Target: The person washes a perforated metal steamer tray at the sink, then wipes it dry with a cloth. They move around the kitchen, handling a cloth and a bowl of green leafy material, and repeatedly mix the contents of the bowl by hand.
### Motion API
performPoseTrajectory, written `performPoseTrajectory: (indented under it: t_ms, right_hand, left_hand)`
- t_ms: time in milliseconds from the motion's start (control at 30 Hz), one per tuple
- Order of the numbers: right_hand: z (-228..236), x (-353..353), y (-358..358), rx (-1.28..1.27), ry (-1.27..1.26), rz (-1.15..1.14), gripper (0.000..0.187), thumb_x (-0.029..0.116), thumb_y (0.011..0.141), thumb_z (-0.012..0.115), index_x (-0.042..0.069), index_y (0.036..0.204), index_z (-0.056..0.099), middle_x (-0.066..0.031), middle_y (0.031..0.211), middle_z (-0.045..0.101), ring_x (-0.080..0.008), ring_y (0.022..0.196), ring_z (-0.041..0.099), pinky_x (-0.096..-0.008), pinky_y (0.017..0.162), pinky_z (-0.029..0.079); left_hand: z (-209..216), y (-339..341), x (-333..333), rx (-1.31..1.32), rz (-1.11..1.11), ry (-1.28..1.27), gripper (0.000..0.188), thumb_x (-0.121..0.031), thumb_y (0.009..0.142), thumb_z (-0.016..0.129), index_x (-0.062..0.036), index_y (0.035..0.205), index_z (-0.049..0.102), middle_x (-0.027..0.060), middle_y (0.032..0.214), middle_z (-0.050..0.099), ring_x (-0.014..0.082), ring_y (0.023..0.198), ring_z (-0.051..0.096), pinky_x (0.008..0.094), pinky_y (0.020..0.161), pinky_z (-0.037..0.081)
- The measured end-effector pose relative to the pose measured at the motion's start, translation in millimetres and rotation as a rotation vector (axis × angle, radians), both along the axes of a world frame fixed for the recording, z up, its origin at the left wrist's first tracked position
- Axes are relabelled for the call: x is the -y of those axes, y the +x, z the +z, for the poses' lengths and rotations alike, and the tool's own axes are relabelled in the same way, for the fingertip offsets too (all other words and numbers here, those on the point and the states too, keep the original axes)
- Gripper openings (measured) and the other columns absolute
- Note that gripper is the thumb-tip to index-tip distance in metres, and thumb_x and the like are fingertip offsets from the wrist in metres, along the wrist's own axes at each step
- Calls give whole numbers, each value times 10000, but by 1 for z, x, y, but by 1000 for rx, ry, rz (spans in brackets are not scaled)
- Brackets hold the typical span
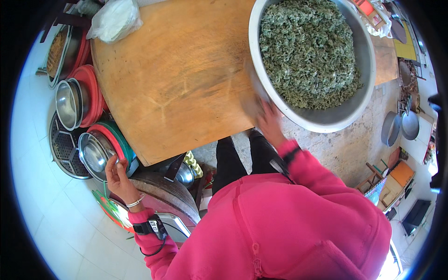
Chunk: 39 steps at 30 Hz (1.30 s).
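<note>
A large metal basin (311, 122) filled with chopped, dried-looking green leaves (310, 51) stands at the far right of a wooden table and juts past its near edge. My right hand (269, 122) is at the basin's near left side, by the table's edge. Motion smears its fingers, so I cannot tell whether they grip the rim. My left hand (120, 182) is raised off to the left, close to a shiny metal bowl (94, 153). Its fingers are apart and I see nothing in them; contact with the bowl is unclear.
The wooden table (177, 79) has a white plastic bag (116, 19) at its far left. Red and green basins (88, 93) with metal bowls line its left side, by a perforated dark rack (65, 144). A round wooden lid (170, 189) lies below. Pans (410, 125) hang at the right.
</note>
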State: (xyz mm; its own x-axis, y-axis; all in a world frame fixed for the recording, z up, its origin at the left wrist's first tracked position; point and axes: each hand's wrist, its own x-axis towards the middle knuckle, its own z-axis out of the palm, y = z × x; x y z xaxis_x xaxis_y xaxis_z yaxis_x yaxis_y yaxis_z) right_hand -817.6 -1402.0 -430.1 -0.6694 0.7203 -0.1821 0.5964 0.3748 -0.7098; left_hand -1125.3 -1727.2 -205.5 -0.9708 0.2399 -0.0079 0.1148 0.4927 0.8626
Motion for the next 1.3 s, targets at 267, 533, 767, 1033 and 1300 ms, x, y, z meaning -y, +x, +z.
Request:
performPoseTrajectory:
  t_ms: [267, 533, 767, 1033, 1300]
  right_hand:
    - [78, 54, 104, -70, -59, 39, 415, 72, 935, 467, 16, 1345, 487, -156, 1287, 565, -255, 1136, 584, -357, 995, 448]
    - [45, 192, -192, -643, -258, 1263, 192, 81, 775, 590, 62, 950, 666, -160, 1043, 632, -342, 1043, 592, -453, 910, 471]
    - [75, -50, -338, -613, 280, 280, 390, 17, 759, 552, 72, 1130, 658, -169, 1155, 622, -373, 1105, 563, -432, 956, 462]
    - [24, 34, -486, -256, 517, 215, 214, 76, 725, 593, 124, 891, 719, -111, 930, 673, -330, 942, 624, -450, 819, 489]
    - [60, 167, -486, -402, 377, 852, 113, 149, 724, 625, 100, 816, 668, -121, 903, 634, -328, 895, 627, -461, 783, 489]
  left_hand:
    - [-56, -26, 20, 120, -57, -11, 202, -13, 956, 537, 11, 1143, 608, 81, 926, 678, 157, 826, 660, 287, 784, 538]
    - [-78, -49, 3, 255, -23, 229, 214, -39, 954, 553, 25, 1153, 602, 98, 1019, 670, 171, 854, 667, 307, 791, 561]
    - [-94, -58, 49, 241, 162, 261, 192, -21, 961, 534, 33, 1135, 593, 105, 1043, 653, 147, 853, 646, 286, 781, 543]
    - [-113, -12, 42, 412, 155, 360, 155, -29, 970, 537, 45, 1085, 608, 109, 981, 668, 162, 838, 651, 291, 772, 537]
    - [-86, -18, 28, 232, 158, 265, 147, -37, 977, 533, 31, 1080, 612, 103, 978, 666, 148, 808, 633, 289, 747, 532]
